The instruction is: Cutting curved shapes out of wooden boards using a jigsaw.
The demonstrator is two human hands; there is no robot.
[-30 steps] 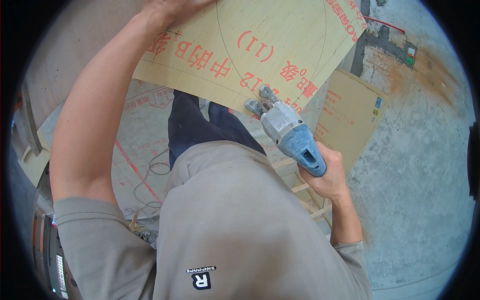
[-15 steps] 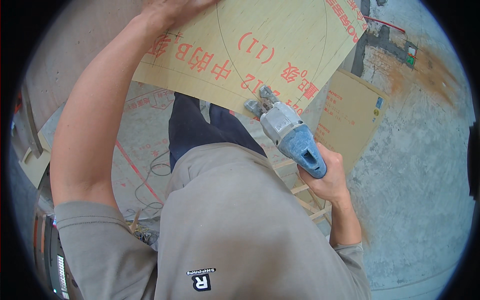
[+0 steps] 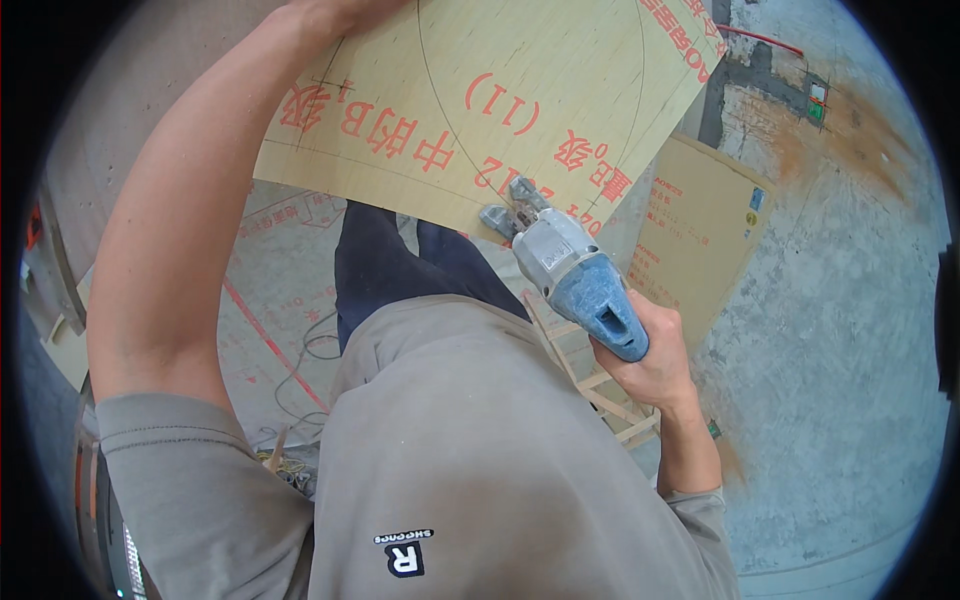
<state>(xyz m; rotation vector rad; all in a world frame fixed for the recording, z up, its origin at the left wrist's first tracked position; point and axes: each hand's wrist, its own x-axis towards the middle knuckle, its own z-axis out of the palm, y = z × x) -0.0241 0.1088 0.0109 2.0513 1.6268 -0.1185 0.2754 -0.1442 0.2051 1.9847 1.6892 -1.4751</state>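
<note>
A pale plywood board (image 3: 400, 100) with red printing and curved pencil lines spans the upper middle, in front of my body. My right hand (image 3: 655, 350) is wrapped round the rear handle of a blue and silver jigsaw (image 3: 578, 270). The forked metal foot of the saw rests at the board's near edge, close to where a curved line comes down. Its blade I cannot make out. At the top edge my left hand (image 3: 362, 12) is at the board's upper left, its fingers cut off by the picture's edge.
Another printed board (image 3: 690, 240) leans or lies at the right beside a grey concrete surface (image 3: 820, 370). A wooden ladder-like frame (image 3: 600, 385) stands below the saw. A cable (image 3: 290, 385) loops over the printed floor covering (image 3: 270, 290) at left.
The whole view has shifted a little, so the board sits slightly lower and further left. The jigsaw stays at the near edge in my right hand.
</note>
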